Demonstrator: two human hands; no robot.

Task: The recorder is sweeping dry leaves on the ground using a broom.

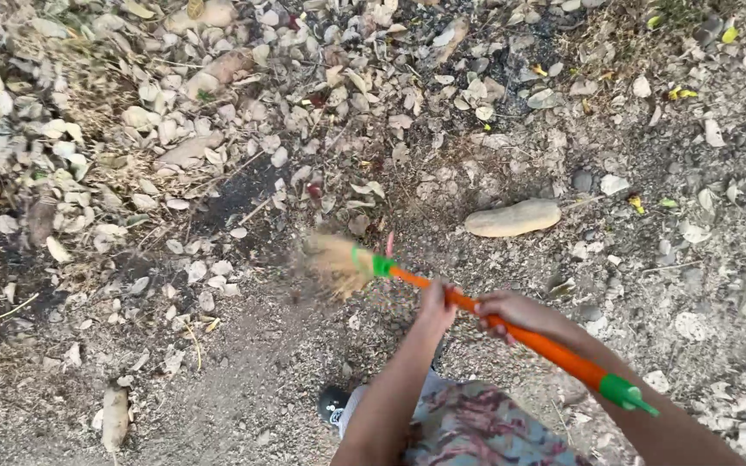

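A short broom with an orange plastic handle, green bands and tan straw bristles [442,298] is held by 2 bare hands just below the centre of the frame. The left hand [436,305] is closed around the handle nearer the bristles, and the right hand [511,312] is closed around it a little further back, toward the green end cap at the lower right. The handle is slanted from lower right up to the centre, and the blurred bristle head is seen just left of centre, over the bare dirt ground [243,380].

A carpet of pale dry leaves [166,129] is spread across the upper left of the frame, mixed with dry grass. A smooth oblong tan stone [513,217] is seen right of centre, above the hands and well apart from the bristles. A few small yellow leaves [682,91] are scattered in the upper right. At the bottom centre a black shoe [331,404] is planted on the ground beside patterned grey-green and maroon trousers [477,431].
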